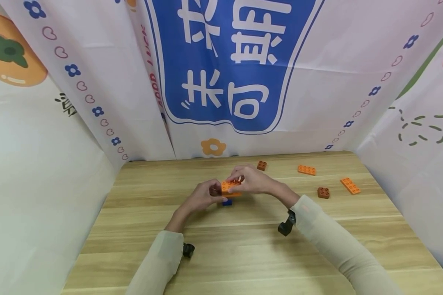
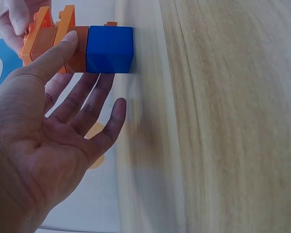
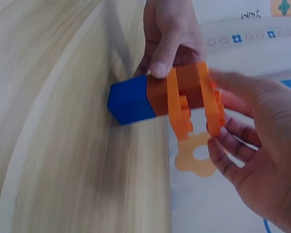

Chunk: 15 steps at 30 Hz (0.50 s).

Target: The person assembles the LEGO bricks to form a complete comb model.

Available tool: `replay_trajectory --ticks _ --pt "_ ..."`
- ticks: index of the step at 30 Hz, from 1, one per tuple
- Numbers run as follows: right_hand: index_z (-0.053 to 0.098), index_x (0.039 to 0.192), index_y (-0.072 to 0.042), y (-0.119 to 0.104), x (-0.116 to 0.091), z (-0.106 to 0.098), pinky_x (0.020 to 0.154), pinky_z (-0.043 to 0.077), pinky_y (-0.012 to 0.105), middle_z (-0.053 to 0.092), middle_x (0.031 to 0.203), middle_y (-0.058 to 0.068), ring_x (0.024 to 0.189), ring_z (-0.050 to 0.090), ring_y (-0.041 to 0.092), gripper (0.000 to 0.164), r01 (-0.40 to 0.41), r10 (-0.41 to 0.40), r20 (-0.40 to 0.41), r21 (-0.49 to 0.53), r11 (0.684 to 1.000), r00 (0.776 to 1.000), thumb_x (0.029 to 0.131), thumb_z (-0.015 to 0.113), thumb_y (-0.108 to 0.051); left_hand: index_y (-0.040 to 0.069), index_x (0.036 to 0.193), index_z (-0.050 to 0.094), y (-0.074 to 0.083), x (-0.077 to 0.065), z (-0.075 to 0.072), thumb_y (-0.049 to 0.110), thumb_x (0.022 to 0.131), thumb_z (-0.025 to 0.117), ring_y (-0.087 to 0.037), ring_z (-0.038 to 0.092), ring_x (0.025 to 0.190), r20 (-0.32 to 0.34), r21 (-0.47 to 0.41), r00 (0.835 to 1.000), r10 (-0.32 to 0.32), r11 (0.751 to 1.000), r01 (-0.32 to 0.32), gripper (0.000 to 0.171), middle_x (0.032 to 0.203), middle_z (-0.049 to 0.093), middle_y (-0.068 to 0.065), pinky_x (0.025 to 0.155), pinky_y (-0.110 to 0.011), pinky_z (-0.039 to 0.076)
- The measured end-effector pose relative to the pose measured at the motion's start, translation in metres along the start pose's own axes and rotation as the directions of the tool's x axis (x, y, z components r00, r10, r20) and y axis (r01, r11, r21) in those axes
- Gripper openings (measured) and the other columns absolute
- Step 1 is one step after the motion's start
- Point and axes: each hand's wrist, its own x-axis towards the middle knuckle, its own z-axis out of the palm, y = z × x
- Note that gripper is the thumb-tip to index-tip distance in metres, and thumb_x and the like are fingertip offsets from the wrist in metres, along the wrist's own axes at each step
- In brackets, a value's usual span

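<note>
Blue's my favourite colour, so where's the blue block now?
In the head view, the blue block is just below centre, by the left hand; in the right wrist view, it's the stack's bottom block, at left, under a brown brick.

A stack of toy bricks [image 1: 231, 188] is between the hands, over the table [image 1: 236, 262]: left hand [image 1: 203, 196] on its left side, right hand [image 1: 252, 181] at its upper right. From the bottom up: a block [image 3: 131, 100], a short brick, a plate, another short brick, a second plate. To the right on the table, a rear brick [image 1: 261, 165] lies just behind the right hand; farther right come a rear plate [image 1: 307, 170], a front brick [image 1: 323, 193] before it, and rightmost, an end plate [image 1: 350, 185]. A backdrop [image 1: 317, 94] hangs behind the table.
</note>
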Motion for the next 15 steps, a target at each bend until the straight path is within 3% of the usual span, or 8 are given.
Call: replay_trajectory --ticks 4,8,15 --pt "0.08 0.121 -0.008 0.009 -0.005 -0.005 0.088 0.062 0.041 0.075 0.113 0.002 0.1 0.068 0.015 0.035 0.013 -0.013 0.007 0.074 0.997 1.0 0.093 0.084 -0.029 0.008 0.111 0.066 0.001 0.0 0.001 0.014 0.093 0.085 -0.022 0.072 0.105 0.0 0.0 1.0 -0.003 1.0 0.003 0.026 0.113 0.073 -0.006 0.095 -0.04 0.06" --pt "0.079 0.122 -0.007 0.02 -0.011 -0.01 0.09 0.061 0.041 0.076 0.12 0.007 0.104 0.07 0.02 0.038 0.011 -0.011 0.002 0.109 0.994 1.0 0.092 0.085 -0.029 0.008 0.111 0.066 0.001 0.0 0.001 0.015 0.092 0.086 -0.022 0.071 0.105 -0.01 0.011 1.0 -0.007 1.0 0.008 0.028 0.113 0.073 -0.007 0.095 -0.041 0.06" --pt "0.078 0.123 -0.008 0.037 -0.02 -0.018 0.097 0.06 0.048 0.074 0.127 0.014 0.117 0.069 0.035 0.036 -0.056 0.059 -0.013 0.157 0.986 0.998 0.094 0.084 -0.028 0.01 0.11 0.066 0.0 0.001 0.001 0.015 0.091 0.086 -0.019 0.07 0.102 -0.02 0.017 0.999 -0.028 0.999 0.028 0.028 0.112 0.073 -0.004 0.094 -0.039 0.06"
